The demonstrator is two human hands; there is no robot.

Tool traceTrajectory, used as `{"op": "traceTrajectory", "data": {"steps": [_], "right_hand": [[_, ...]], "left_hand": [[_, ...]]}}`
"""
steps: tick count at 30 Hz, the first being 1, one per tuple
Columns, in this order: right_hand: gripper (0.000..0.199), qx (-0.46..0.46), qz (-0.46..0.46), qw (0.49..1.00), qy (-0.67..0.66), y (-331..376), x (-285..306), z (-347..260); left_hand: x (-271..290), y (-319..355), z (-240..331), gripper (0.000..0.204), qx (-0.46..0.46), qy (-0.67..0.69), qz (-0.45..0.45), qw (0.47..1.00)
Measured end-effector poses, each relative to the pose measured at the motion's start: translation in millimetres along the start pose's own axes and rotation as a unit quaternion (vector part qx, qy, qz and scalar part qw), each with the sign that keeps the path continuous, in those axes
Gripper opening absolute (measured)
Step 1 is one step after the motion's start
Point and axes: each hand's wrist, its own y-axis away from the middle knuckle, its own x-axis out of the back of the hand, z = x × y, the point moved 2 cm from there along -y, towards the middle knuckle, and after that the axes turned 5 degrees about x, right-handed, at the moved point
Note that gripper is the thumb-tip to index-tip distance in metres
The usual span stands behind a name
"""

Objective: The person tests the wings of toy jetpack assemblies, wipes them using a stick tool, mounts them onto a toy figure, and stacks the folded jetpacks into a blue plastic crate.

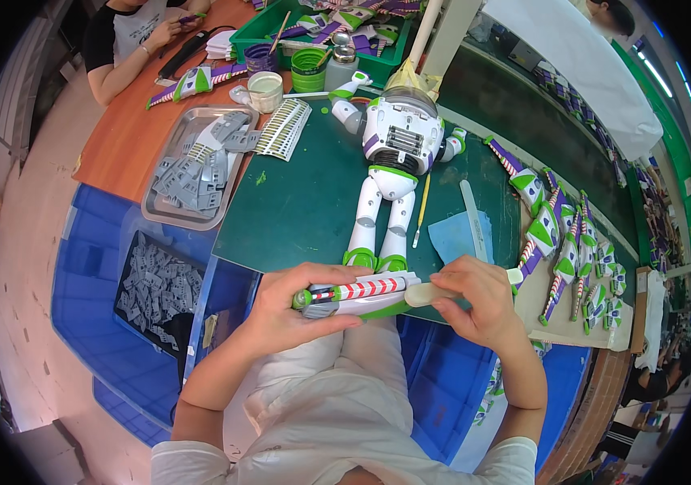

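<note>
Centrally, low in the frame, we find a white-and-green toy piece [378, 305] with a red-and-white striped strip, held aloft near the front edge of the green mat [281, 214]. The left hand [275, 314] grips its left end, thumb below, fingers behind; palm and thumb hide part of it from us. The right hand [481, 301] pinches a pale flat stick [426, 295] between thumb and fingers. Its rounded tip overlaps the piece's right end; we cannot tell whether they touch. The fingers cover the stick's middle.

Just above, on the mat, a white toy figure [394, 184] lies with its feet toward the piece. The head area, under a dark dome and yellowish wrapping, is hard for us to make out. Right of its legs: a yellow slim tool [424, 206], then a blue cloth [446, 237] partly under a long pale strip [472, 217].

Left of centre, we note a metal tray [169, 212] of grey parts [188, 179], a sticker sheet [283, 129] overlapping its right side. Upper centre: a green cup [309, 74], with a green bin [374, 69] behind, cut by the frame. Right side: a row of purple-and-green pieces [543, 230], some overlapping. Upper left, a co-worker [131, 52], head cropped, fingers a small piece too small for us to identify.
</note>
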Motion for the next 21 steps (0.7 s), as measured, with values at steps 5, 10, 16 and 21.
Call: {"op": "traceTrajectory", "data": {"steps": [5,10,16,21], "right_hand": [[0.026,0.046,-0.014,0.997,0.059,-15,-5,-11],[0.011,-0.271,0.178,0.946,-0.025,53,-4,80],[0.025,-0.237,0.147,0.96,0.015,22,-17,44],[0.049,-0.165,0.134,0.975,0.065,-42,-39,24]], "left_hand": [[0,0,2,0.044,0.013,-0.019,0.009,1.0],[2,-5,-18,0.039,0.151,0.15,0.13,0.968],[-15,-20,-32,0.035,0.23,0.273,0.255,0.899],[-53,-58,-33,0.029,0.11,0.401,0.292,0.861]]}}
